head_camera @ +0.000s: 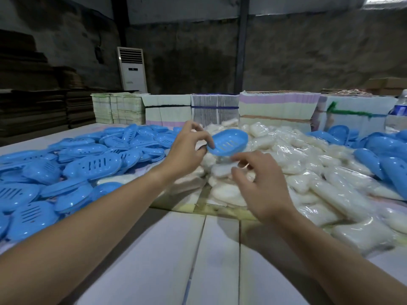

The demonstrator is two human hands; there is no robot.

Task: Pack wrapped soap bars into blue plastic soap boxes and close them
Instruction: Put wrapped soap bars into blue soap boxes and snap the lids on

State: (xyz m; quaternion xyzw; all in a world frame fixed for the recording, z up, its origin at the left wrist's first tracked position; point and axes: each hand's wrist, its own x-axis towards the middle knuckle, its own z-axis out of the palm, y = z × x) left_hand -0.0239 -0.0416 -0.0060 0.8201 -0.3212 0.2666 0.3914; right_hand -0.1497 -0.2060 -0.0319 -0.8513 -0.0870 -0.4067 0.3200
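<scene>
So the left hand (pixel 187 148) pinches a blue soap box half (pixel 228 142) by its end, hollow side up, over the soap pile (pixel 286 164). The right hand (pixel 259 183), fingers loosely spread and empty, hovers just below it, nearest the wrapped bars.

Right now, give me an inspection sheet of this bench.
Surface: white table, front bare.
Job's things: blue box half held up in left hand; blue boxes heaped left, more far right; wrapped soaps heaped centre and right.
Clutter: paper stacks along the back; bottle far right.
Grippers: left hand pinches the box half; right hand over the soaps, grip unclear.
Cables: nothing seen.
Surroundings: air conditioner, flat cardboard by the wall.
</scene>
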